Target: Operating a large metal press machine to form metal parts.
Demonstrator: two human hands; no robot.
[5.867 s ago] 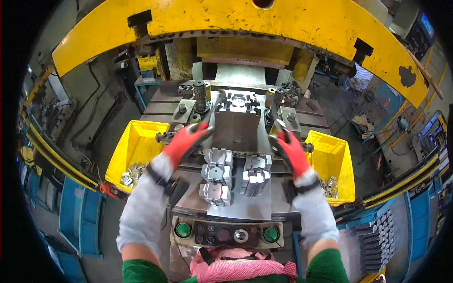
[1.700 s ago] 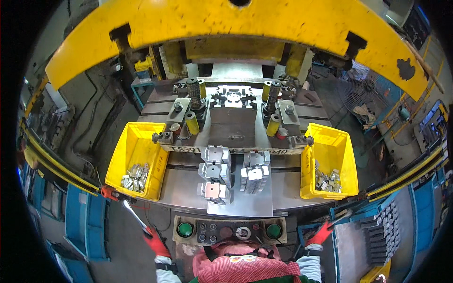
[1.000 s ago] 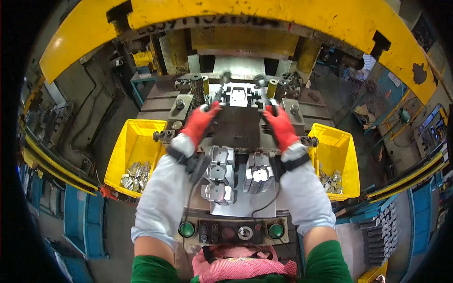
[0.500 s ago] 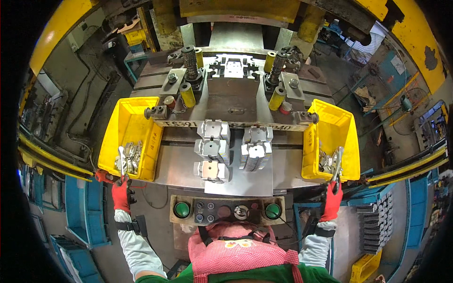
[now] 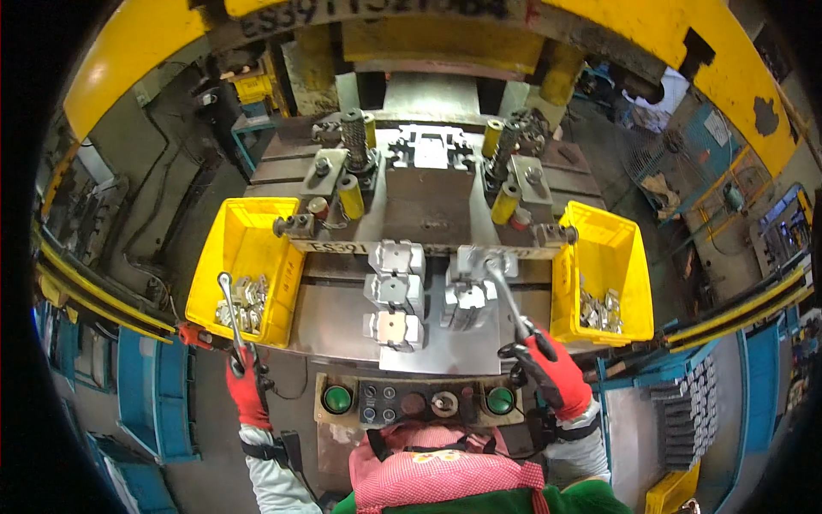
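Note:
My left hand [image 5: 248,390], in a red and black glove, is closed round a metal rod-shaped tool with a round head [image 5: 231,313]. Its head rises over the near part of the left yellow bin [image 5: 287,274], where small metal parts [image 5: 248,301] lie. In my right hand [image 5: 554,368], gloved alike, is a second rod-shaped metal tool [image 5: 509,298]. This one slants inward, its blurred head at the farther right stack of metal plates [image 5: 467,259]. Whether it touches the plates I cannot tell. A nearer right stack [image 5: 469,298] and three left stacks [image 5: 396,293] stand beside it.
Beyond the stacks is a press die [image 5: 428,201] with guide posts and a bright metal piece [image 5: 431,152] on it. A right yellow bin [image 5: 599,265] holds more metal parts. A control box with green buttons [image 5: 337,398] stands in front of me. Blue racks [image 5: 154,394] flank me.
My right hand has swung its tool inward from the right bin to the right stacks. My left hand has shifted slightly right and nearer. The view has tilted, so the press sits lower.

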